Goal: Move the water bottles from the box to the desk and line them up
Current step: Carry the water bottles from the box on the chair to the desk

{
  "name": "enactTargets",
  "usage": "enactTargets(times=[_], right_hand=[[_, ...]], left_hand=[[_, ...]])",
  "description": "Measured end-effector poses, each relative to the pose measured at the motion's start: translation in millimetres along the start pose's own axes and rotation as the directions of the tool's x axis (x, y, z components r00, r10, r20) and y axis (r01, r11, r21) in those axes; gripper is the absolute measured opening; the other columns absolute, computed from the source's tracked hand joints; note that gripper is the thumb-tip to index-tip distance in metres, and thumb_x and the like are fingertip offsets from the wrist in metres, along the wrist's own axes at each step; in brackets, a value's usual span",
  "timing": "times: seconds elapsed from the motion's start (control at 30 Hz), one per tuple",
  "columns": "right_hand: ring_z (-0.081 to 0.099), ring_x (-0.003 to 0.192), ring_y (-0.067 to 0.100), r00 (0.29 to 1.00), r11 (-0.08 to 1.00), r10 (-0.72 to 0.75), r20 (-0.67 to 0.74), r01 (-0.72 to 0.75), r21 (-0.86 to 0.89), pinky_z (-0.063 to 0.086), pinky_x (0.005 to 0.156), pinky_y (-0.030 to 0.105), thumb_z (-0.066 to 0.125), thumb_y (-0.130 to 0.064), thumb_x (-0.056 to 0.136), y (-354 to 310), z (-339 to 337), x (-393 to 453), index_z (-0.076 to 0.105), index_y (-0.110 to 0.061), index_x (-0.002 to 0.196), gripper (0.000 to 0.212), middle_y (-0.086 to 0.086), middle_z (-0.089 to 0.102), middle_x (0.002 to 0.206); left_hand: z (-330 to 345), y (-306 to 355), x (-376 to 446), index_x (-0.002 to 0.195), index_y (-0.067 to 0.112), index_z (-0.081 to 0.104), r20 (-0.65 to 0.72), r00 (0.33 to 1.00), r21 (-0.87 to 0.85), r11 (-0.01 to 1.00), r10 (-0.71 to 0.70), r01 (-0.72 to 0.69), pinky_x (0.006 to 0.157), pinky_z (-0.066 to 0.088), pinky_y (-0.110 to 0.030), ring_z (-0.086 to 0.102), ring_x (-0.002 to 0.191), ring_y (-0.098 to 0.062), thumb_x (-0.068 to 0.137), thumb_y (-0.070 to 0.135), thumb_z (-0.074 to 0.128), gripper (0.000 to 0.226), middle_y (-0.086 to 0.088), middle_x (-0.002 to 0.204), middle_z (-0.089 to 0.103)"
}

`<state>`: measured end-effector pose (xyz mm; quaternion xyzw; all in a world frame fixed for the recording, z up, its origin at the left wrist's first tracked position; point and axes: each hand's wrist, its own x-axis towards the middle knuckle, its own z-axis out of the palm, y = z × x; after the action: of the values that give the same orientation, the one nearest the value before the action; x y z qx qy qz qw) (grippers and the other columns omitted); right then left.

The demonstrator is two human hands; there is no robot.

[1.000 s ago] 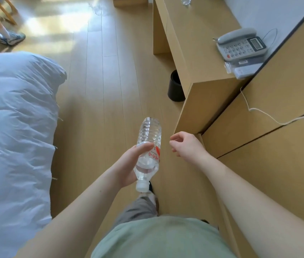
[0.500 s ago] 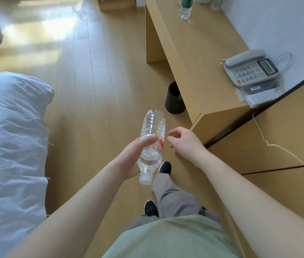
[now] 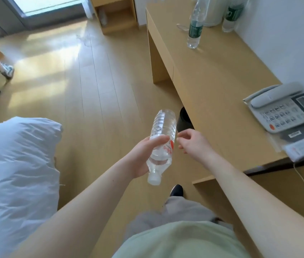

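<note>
Gripped cap-down mid-frame by the left hand (image 3: pixel 143 155), the clear water bottle (image 3: pixel 161 144) could slip onto the floor (image 3: pixel 91 99), as the right hand (image 3: pixel 194 142) hangs loosely curled and empty just beside it.

A: Left hand (image 3: pixel 140 155) grips the bottle (image 3: pixel 162 144), cap end toward the person, base pointing away; right hand (image 3: pixel 194 144) just beside it, not touching.

B: And the desk (image 3: pixel 221 86)?

A: Right of both hands. Telephone (image 3: pixel 283 110) sits on it, right of the right hand. Two upright bottles (image 3: pixel 194 30) stand far ahead on it.

B: Left side?

A: Bedding (image 3: pixel 17 174) left of the left hand. A bin (image 3: pixel 183 120) sits under the desk edge, just beyond the bottle.
</note>
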<state>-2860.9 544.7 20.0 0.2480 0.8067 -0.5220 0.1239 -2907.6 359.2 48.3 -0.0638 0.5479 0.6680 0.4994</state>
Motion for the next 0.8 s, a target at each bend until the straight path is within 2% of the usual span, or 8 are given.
enactTargets(times=[0.23,0.33,0.47,0.7,0.8], right_hand=[[0.066,0.098,0.019,0.997,0.996,0.057,-0.055,-0.053,0.077,0.055,0.089,0.046,0.059,-0.028,0.092,-39.1,-11.9,70.6,0.064,-0.022,0.105,0.015,-0.003,0.067,0.104],[0.067,0.096,0.02,0.994,0.992,0.08,-0.077,-0.072,0.1,0.056,0.088,0.046,0.059,-0.029,0.091,-50.5,-15.1,101.4,0.062,-0.027,0.099,0.009,-0.004,0.067,0.103],[0.067,0.094,0.018,0.983,0.986,0.125,-0.136,-0.108,0.124,0.056,0.088,0.046,0.06,-0.03,0.089,-71.3,-18.6,140.2,0.06,-0.032,0.094,0.005,-0.005,0.067,0.102],[0.067,0.094,0.019,0.942,0.97,0.199,-0.269,-0.15,0.194,0.054,0.09,0.046,0.058,-0.026,0.09,-127.7,-30.3,211.7,0.06,-0.029,0.09,0.003,-0.005,0.068,0.098],[0.065,0.095,0.018,0.921,0.964,0.225,-0.318,-0.162,0.213,0.052,0.094,0.045,0.058,-0.026,0.091,-144.5,-34.9,233.8,0.061,-0.028,0.098,0.007,-0.005,0.068,0.099]], left_hand=[[-22.4,74.3,53.7,0.132,0.009,0.055,0.039,0.999,0.037,0.999,-0.01,0.009,0.067,0.054,-0.038,0.066,0.081,-0.026,0.084,0.034,0.077,0.059,-0.011,0.095,0.066],[-35.6,100.2,80.6,0.129,0.008,0.057,0.05,0.998,0.072,0.997,-0.028,0.024,0.07,0.054,-0.04,0.065,0.083,-0.029,0.082,0.034,0.078,0.057,-0.012,0.095,0.066],[-53.8,141.6,117.6,0.124,0.012,0.062,0.058,0.997,0.178,0.983,-0.049,0.038,0.077,0.056,-0.041,0.067,0.087,-0.029,0.081,0.034,0.078,0.051,-0.012,0.099,0.068],[-76.1,235.3,184.1,0.12,0.015,0.064,0.173,0.981,0.369,0.929,-0.09,0.02,0.074,0.056,-0.039,0.068,0.084,-0.025,0.081,0.033,0.076,0.045,-0.009,0.097,0.069],[-82.9,269.1,210.4,0.118,0.014,0.065,0.22,0.969,0.413,0.911,-0.11,0.01,0.074,0.056,-0.04,0.067,0.084,-0.025,0.081,0.034,0.075,0.043,-0.009,0.096,0.068]])
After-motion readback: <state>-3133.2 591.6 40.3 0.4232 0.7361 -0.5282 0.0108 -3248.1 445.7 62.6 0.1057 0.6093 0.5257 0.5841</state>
